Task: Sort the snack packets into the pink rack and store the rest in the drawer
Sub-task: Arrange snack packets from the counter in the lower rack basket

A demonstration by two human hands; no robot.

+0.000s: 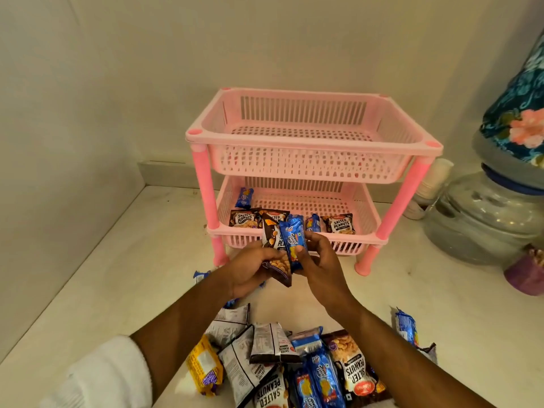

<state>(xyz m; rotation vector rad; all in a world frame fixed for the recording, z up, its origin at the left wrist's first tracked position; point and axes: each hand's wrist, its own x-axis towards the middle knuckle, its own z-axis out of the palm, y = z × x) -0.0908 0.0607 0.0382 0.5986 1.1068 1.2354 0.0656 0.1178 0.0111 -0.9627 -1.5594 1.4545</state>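
Note:
A two-tier pink rack (315, 142) stands on the white counter against the wall. Its top basket holds nothing; the lower basket (368, 228) holds several packets, salted peanuts (338, 223) and blue biscuit packs (243, 198). Just in front of the lower tier, my left hand (250, 270) grips a dark salted peanuts packet (275, 254). My right hand (318, 260) holds a blue biscuit packet (293, 240) right beside it. A pile of snack packets (294, 363) lies on the counter near me, under my forearms.
A large water jar (482, 219) with a floral cloth cover (518, 113) stands at the right, a white bottle (429, 187) behind it and a purple cup (527, 275) in front. A lone blue packet (406, 326) lies right of the pile. Walls close the left and back.

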